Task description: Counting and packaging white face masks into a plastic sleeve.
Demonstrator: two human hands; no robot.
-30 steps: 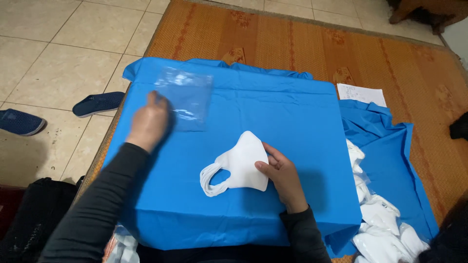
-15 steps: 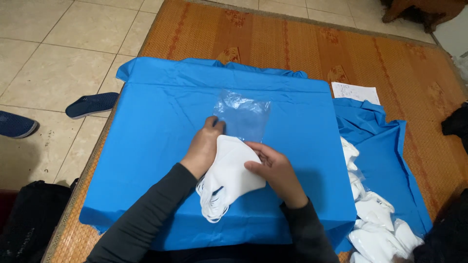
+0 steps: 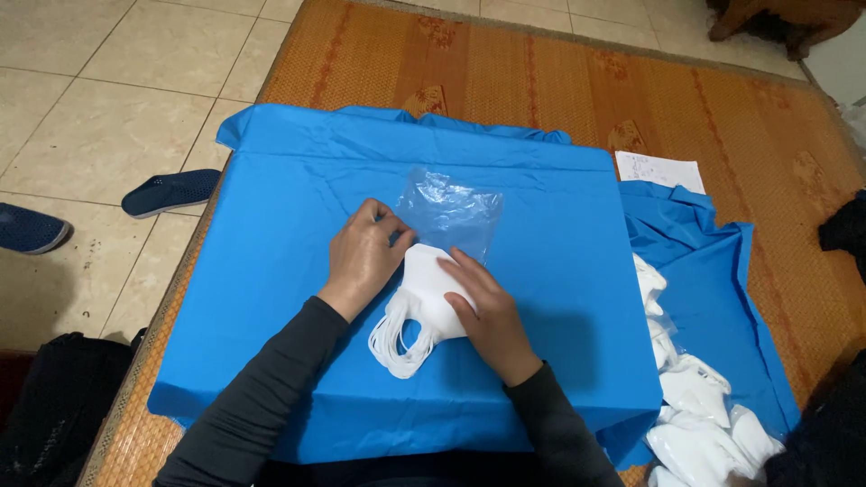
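Blue-covered work surface on a woven mat

A raised, box-like surface draped in a bright blue cloth (image 3: 559,271) stands on an orange-brown woven mat (image 3: 541,90) laid over a pale tiled floor (image 3: 108,108). On the cloth lie a clear plastic bag (image 3: 451,212) and, just below it and touching its near edge, a small stack of white masks (image 3: 424,302) with their ear loops trailing toward the near side. To the right, more blue cloth spills lower and carries a loose pile of white masks (image 3: 699,424). A white paper sheet (image 3: 658,169) lies on the mat by the far right corner. Two dark blue slippers (image 3: 170,192) rest on the tiles at left.
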